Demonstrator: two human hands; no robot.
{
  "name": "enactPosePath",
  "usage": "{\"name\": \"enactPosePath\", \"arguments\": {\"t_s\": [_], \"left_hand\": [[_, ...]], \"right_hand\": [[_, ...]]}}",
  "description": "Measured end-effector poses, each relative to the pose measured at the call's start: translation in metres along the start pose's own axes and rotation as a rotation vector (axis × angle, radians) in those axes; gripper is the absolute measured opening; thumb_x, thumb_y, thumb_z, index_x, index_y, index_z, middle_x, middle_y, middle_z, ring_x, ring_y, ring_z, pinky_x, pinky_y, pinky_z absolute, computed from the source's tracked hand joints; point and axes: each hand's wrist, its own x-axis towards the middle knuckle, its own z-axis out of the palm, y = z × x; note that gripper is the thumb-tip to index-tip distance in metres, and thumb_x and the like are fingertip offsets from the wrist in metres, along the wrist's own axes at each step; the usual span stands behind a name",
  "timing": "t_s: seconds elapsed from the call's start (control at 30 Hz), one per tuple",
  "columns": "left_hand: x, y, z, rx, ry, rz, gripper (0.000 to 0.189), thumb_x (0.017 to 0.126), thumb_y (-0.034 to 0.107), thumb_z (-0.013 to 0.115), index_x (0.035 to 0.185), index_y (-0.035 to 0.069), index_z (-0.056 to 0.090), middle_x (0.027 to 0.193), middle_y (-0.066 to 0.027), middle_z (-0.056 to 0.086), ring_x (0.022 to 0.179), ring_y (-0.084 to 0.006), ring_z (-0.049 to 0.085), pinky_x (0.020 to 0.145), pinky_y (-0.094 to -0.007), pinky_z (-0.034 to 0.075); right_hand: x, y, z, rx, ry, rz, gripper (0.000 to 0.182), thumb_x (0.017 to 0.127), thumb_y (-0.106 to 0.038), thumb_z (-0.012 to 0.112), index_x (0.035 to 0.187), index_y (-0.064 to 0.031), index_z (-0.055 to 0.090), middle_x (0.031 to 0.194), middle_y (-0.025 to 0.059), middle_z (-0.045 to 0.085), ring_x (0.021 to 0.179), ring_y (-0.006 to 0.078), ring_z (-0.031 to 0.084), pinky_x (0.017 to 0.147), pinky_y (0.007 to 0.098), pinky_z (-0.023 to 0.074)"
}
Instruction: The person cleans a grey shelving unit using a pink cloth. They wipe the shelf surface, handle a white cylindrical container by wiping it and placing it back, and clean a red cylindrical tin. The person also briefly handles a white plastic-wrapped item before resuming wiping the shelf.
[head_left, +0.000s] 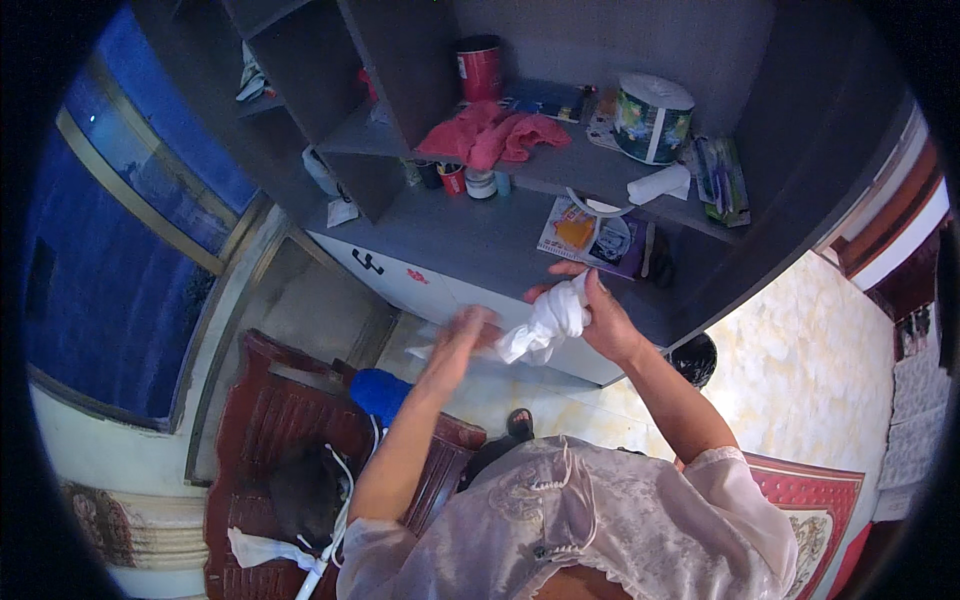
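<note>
A twisted white bundle (551, 319), thin plastic or cloth, is gripped in my right hand (611, 322). The thumb presses near its upper end, and other fingers show behind it. Just left of the bundle is my left hand (461, 341), blurred, with its fingers partly curled. A pale, blurred strip (420, 350) shows beyond that hand; whether the hand grips it is unclear. Both hands are in front of the white drawer fronts (442, 289) of a dark shelf unit (450, 232).
On the shelves are a pink towel (487, 135), a wrapped paper roll pack (654, 120), a white roll (660, 185) and notebooks (574, 229). A black-lined bin (694, 358) stands at the right. A dark wooden bench (259, 420), holding a blue object (381, 394), is at the left.
</note>
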Motion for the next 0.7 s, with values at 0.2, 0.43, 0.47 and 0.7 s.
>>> {"name": "enactPosePath", "arguments": {"t_s": [0.2, 0.43, 0.47, 0.7], "left_hand": [[0.002, -0.021, 0.014, -0.764, -0.363, -0.382, 0.031, 0.098, 0.031, 0.054, 0.116, 0.006, 0.057, 0.094, -0.0097, 0.064, 0.071, -0.0163, 0.061, 0.049, -0.0247, 0.046], [-0.007, 0.019, 0.011, 0.650, 0.155, 1.078, 0.020, 0.088, 0.010, 0.066, 0.106, 0.005, 0.059, 0.093, -0.0052, 0.063, 0.074, -0.0141, 0.063, 0.054, -0.0236, 0.050], [-0.008, 0.016, 0.011, 0.610, 0.148, 1.082, 0.019, 0.089, 0.011, 0.065, 0.105, 0.004, 0.059, 0.092, -0.0057, 0.062, 0.072, -0.0147, 0.062, 0.053, -0.0248, 0.049], [-0.020, 0.010, -0.005, -0.267, -0.115, -0.152, 0.028, 0.097, 0.028, 0.053, 0.111, 0.003, 0.054, 0.086, -0.0098, 0.060, 0.056, -0.0128, 0.056, 0.046, -0.0236, 0.041]], "right_hand": [[-0.003, 0.001, 0.007, -0.127, -0.037, 0.032, 0.077, 0.091, -0.058, 0.052, 0.148, -0.0142, 0.023, 0.127, 0.0158, 0.054, 0.115, 0.0274, 0.057, 0.096, 0.0440, 0.0470], [-0.019, 0.004, 0.018, 0.111, -0.048, 0.230, 0.079, 0.086, -0.043, 0.068, 0.145, -0.0089, 0.028, 0.134, 0.0102, 0.047, 0.110, 0.0230, 0.058, 0.087, 0.0420, 0.0544], [-0.018, 0.008, 0.014, 0.195, -0.045, 0.260, 0.071, 0.086, -0.034, 0.070, 0.140, -0.0078, 0.033, 0.130, 0.0089, 0.049, 0.110, 0.0228, 0.057, 0.090, 0.0419, 0.0539], [-0.013, 0.023, 0.004, -0.049, -0.046, 0.041, 0.063, 0.080, -0.018, 0.074, 0.132, -0.0068, 0.040, 0.122, 0.0128, 0.055, 0.105, 0.0263, 0.062, 0.089, 0.0412, 0.0525]]}}
